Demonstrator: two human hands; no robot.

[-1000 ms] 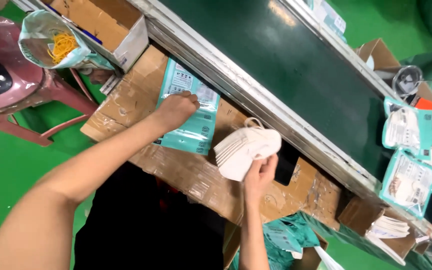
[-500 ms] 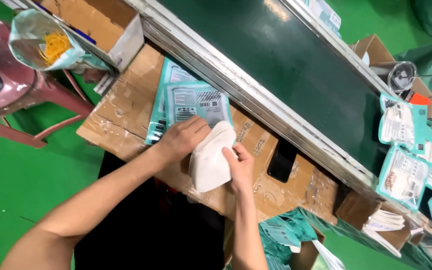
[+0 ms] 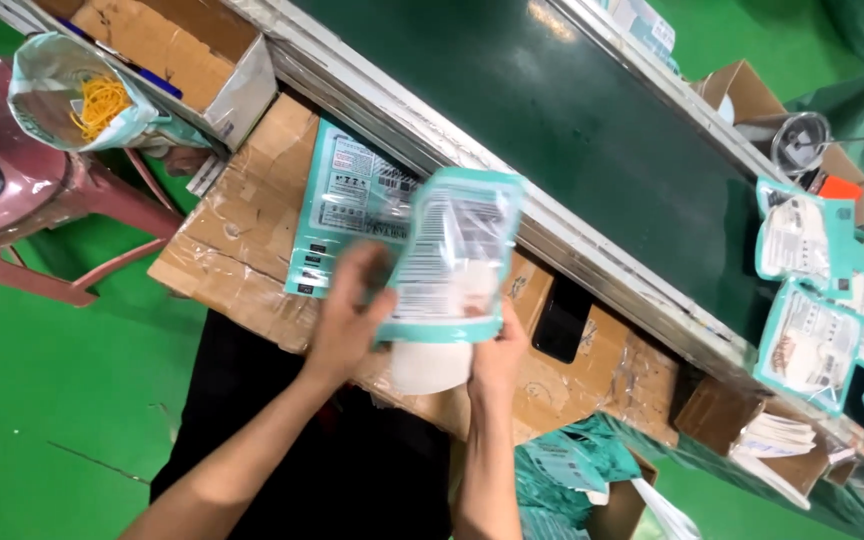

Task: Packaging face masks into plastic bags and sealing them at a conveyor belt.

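My left hand (image 3: 344,312) grips the left edge of a teal-rimmed clear pouch (image 3: 454,255) held up over the cardboard work surface (image 3: 242,235). My right hand (image 3: 499,360) holds a stack of white masks (image 3: 430,366), whose upper part sits inside the pouch's open bottom. More flat teal pouches (image 3: 342,205) lie in a pile on the cardboard, just behind my left hand.
A dark green conveyor belt (image 3: 552,110) runs diagonally behind the cardboard. Filled pouches (image 3: 812,300) lie at its right end. A black phone (image 3: 562,318) rests on the cardboard. An open box (image 3: 167,45), a bag with yellow bands (image 3: 87,100) and a pink stool (image 3: 12,190) stand at left.
My left hand took a pouch off the pile and lifted it. My right hand brought the mask stack in and pushed it into the pouch's opening.
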